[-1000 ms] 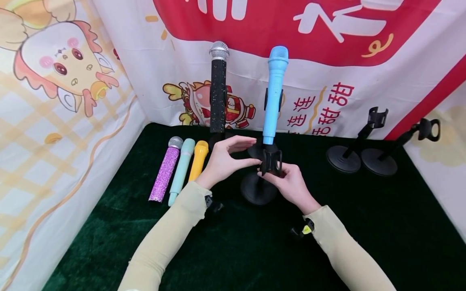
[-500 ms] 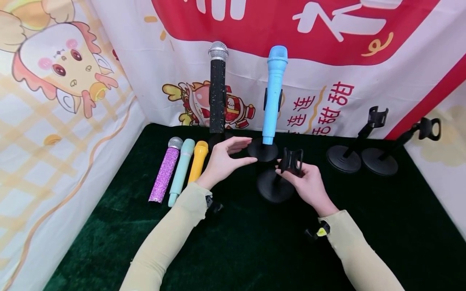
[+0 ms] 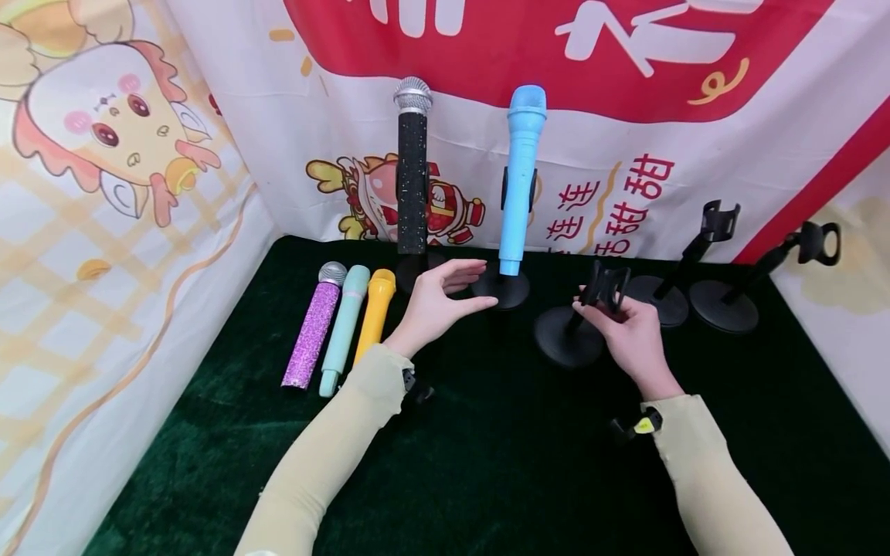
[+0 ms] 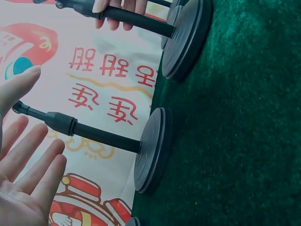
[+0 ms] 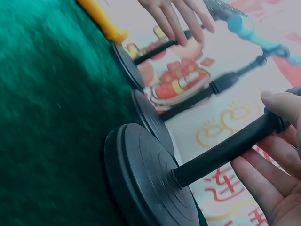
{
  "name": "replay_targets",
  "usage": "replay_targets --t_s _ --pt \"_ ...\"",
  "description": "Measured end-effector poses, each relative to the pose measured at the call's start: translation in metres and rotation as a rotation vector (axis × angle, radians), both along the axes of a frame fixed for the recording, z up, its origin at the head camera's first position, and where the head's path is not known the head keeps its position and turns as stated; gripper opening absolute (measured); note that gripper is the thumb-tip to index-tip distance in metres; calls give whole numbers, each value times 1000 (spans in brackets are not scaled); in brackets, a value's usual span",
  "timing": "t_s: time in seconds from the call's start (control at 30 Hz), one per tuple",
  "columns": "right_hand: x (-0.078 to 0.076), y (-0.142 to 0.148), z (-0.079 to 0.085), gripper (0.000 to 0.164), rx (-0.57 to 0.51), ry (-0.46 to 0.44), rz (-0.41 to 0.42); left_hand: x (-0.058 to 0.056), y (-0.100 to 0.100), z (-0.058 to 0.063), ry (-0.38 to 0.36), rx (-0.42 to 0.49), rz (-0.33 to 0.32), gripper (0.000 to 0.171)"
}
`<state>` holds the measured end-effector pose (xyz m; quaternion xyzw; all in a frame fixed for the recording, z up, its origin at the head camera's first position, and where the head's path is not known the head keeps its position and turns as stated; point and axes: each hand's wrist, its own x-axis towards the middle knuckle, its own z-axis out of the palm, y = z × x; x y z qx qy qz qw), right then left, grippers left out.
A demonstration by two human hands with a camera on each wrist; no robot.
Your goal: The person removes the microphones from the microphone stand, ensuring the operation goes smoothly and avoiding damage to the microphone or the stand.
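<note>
My right hand grips a black microphone stand by its upper pole, just under the clip, which holds no microphone. In the right wrist view, thumb and fingers close round the stand's pole. Whether its round base touches the cloth I cannot tell. My left hand hovers with fingers extended and thumb apart, holding nothing. Just beyond it, a light blue microphone sits in another stand. To its left, a black speckled microphone with a silver head is mounted on a stand partly hidden by my left hand.
Purple glitter, mint green and yellow microphones lie side by side at left. Two stands without microphones are at right. A printed cloth hangs behind the dark green tabletop.
My right hand has carried the stand rightward, away from the blue microphone and toward the two stands at right. My left hand has stayed nearly in place, fingers still extended.
</note>
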<state>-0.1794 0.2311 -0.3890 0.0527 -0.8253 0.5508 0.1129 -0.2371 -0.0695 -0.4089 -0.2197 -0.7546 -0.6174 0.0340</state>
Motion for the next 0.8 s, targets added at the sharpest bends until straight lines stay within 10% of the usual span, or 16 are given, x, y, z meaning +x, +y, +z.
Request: replay_targets --t_s 0.8 --pt "-88 45 -19 45 21 -38 -247 -20 11 1 19 19 12 56"
